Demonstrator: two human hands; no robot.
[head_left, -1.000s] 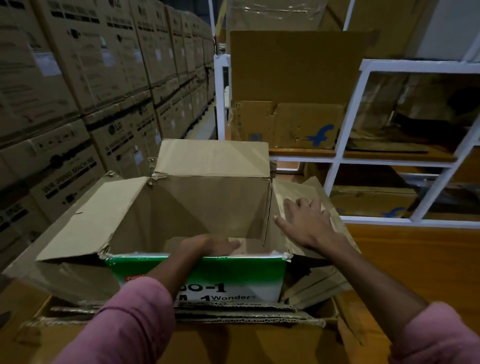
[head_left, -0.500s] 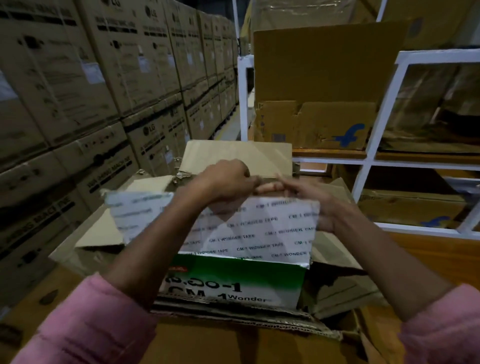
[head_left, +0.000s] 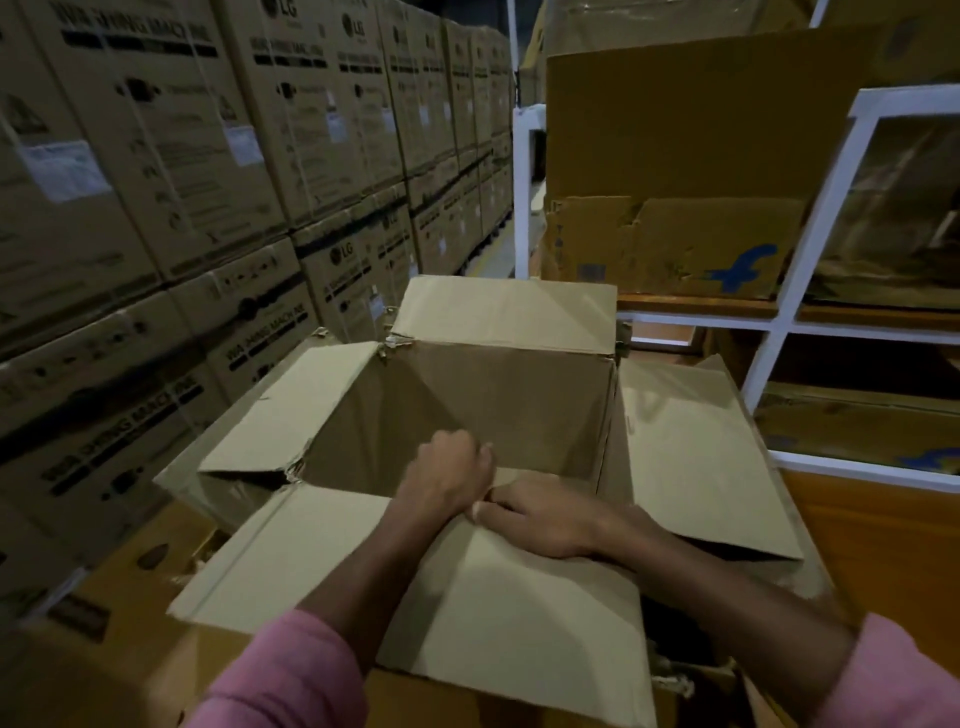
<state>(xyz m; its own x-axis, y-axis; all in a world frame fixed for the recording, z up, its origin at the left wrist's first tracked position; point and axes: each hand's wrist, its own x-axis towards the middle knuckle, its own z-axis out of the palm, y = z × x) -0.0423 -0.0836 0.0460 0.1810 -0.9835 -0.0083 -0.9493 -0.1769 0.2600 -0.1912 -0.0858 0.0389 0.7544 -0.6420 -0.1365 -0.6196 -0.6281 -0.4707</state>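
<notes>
An open box (head_left: 498, 395) is seen in the middle of the view, set on a larger carton (head_left: 104, 670), with all four flaps folded outward. The far flap (head_left: 504, 312) is raised toward the rack (head_left: 821, 218). The left flap (head_left: 291, 410) and right flap (head_left: 696, 457) are spread to the sides, and the near flap (head_left: 467, 597) is laid toward the person. No contents can be made out in the dim inside of the box.

The left hand (head_left: 449, 478) is placed at the fold of the near flap. Its fingers (head_left: 467, 452) are curled into a tight fist over that edge, and the flap appears to be gripped, though the grip itself is hidden by the knuckles. The right hand (head_left: 540, 519) is rested palm down on the near flap just beside it. Its fingers (head_left: 485, 512) are held nearly straight and close together, pointed at the left hand and touching it. Pink sleeves (head_left: 291, 675) are worn on both arms.

To the left, stacked cartons (head_left: 156, 156) with printed labels are lined up along an aisle. To the right, the white rack is loaded with flattened cardboard (head_left: 675, 130), and a wooden desk (head_left: 883, 545) is seen just beside the right flap.
</notes>
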